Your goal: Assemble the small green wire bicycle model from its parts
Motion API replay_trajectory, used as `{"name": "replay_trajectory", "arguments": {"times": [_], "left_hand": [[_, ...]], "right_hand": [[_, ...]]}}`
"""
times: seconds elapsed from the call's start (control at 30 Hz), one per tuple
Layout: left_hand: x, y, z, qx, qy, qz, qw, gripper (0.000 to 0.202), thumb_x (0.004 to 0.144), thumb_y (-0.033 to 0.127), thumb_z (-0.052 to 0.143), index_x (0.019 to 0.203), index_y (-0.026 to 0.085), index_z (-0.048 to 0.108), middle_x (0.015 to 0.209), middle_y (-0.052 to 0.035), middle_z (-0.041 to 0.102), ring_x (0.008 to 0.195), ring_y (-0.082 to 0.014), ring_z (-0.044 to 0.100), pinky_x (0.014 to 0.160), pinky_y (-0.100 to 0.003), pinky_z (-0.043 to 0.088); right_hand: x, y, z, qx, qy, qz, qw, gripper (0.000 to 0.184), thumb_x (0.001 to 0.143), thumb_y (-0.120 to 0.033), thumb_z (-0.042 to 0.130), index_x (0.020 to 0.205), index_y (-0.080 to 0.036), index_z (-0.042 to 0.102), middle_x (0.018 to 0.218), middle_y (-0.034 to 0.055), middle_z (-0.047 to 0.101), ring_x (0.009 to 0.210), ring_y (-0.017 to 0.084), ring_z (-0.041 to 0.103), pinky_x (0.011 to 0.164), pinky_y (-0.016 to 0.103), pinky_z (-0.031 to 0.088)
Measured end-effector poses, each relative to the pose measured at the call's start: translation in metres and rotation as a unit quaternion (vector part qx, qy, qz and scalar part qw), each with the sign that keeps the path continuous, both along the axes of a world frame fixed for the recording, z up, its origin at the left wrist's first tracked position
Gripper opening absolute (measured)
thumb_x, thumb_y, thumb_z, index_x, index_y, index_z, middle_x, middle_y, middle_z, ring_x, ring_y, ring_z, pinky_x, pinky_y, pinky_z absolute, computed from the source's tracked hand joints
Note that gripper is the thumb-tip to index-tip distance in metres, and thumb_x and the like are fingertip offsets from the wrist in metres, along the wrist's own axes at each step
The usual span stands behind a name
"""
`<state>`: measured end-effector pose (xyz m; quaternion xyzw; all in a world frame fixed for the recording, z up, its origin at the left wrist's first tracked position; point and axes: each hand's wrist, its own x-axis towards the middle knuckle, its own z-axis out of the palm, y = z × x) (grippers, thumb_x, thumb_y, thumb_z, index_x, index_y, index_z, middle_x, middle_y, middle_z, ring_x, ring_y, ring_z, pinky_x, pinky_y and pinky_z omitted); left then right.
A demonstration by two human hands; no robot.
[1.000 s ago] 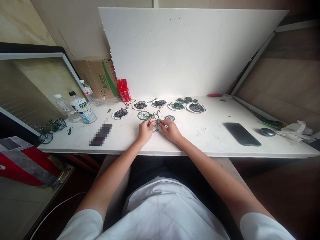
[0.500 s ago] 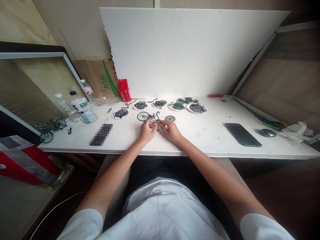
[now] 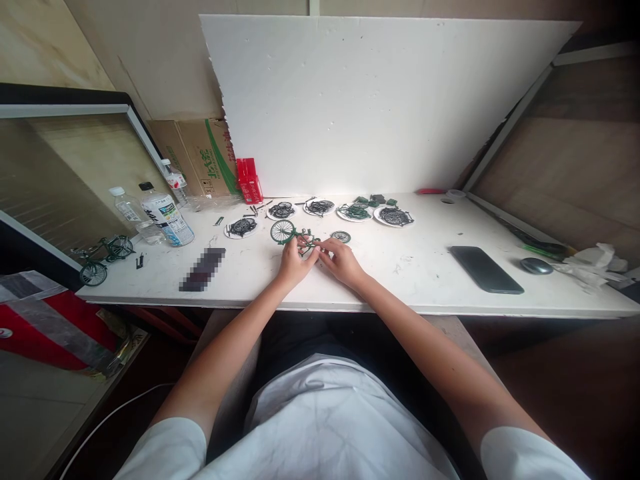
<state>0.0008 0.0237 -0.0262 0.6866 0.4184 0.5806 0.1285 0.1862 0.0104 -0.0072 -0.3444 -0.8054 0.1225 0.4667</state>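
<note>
A small green model bicycle (image 3: 283, 231), with one spoked wheel showing at its left end, is held above the white table. My left hand (image 3: 295, 261) is closed around its frame near the middle. At the bicycle's right end, my right hand (image 3: 341, 259) pinches with thumb and fingertips; whether it grips the frame or a tiny part there is hidden. A loose spoked wheel (image 3: 341, 236) lies on the table just beyond my right fingers.
Behind the hands are several small white plates of dark and green parts, one with green frames (image 3: 354, 212). A whole model bicycle (image 3: 103, 257) stands far left near plastic bottles (image 3: 167, 217). To the right lie a black phone (image 3: 485, 269) and a mouse (image 3: 537, 266).
The model bicycle has turned and shifted slightly left, its right end now lower. My fingertips have come closer together; both forearms stay nearly where they were.
</note>
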Motion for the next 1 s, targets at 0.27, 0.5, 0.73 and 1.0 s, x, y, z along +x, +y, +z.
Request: {"name": "replay_trajectory", "arguments": {"times": [0.27, 0.5, 0.73, 1.0], "left_hand": [[-0.0016, 0.0043, -0.0073, -0.021, -0.001, 0.009, 1.000, 0.039, 0.089, 0.045, 0.082, 0.111, 0.023, 0.058, 0.112, -0.0112, 0.068, 0.105, -0.0270, 0.070, 0.090, -0.042, 0.060], [-0.0011, 0.0034, -0.0051, -0.050, -0.027, -0.009, 0.998, 0.042, 0.088, 0.048, 0.082, 0.106, 0.023, 0.054, 0.108, -0.0101, 0.070, 0.098, -0.0258, 0.073, 0.086, -0.041, 0.062], [-0.0019, 0.0072, -0.0084, -0.033, -0.031, -0.001, 0.999, 0.040, 0.082, 0.038, 0.085, 0.103, 0.023, 0.054, 0.100, -0.0073, 0.070, 0.094, -0.0242, 0.072, 0.085, -0.039, 0.061], [-0.0023, 0.0048, -0.0044, -0.027, -0.026, 0.013, 0.999, 0.042, 0.077, 0.036, 0.088, 0.096, 0.023, 0.053, 0.090, -0.0030, 0.067, 0.081, -0.0199, 0.068, 0.077, -0.035, 0.060]], "right_hand": [[-0.0006, -0.0003, -0.0026, -0.008, 0.025, -0.012, 1.000, 0.032, 0.105, -0.033, 0.061, 0.132, -0.022, 0.074, 0.106, 0.0115, 0.078, 0.093, 0.027, 0.071, 0.084, 0.043, 0.058], [-0.0027, -0.0041, 0.0000, -0.026, 0.065, -0.018, 0.997, 0.025, 0.101, -0.032, 0.067, 0.123, -0.022, 0.073, 0.105, 0.0095, 0.078, 0.090, 0.025, 0.072, 0.074, 0.036, 0.057], [-0.0031, -0.0075, 0.0036, -0.019, 0.048, -0.016, 0.999, 0.019, 0.098, -0.027, 0.067, 0.113, -0.021, 0.075, 0.101, 0.0092, 0.078, 0.087, 0.024, 0.072, 0.067, 0.034, 0.055], [-0.0038, -0.0092, 0.0049, -0.026, 0.044, -0.010, 0.999, 0.019, 0.096, -0.027, 0.067, 0.112, -0.021, 0.075, 0.101, 0.0092, 0.078, 0.086, 0.023, 0.071, 0.066, 0.033, 0.056]]}}
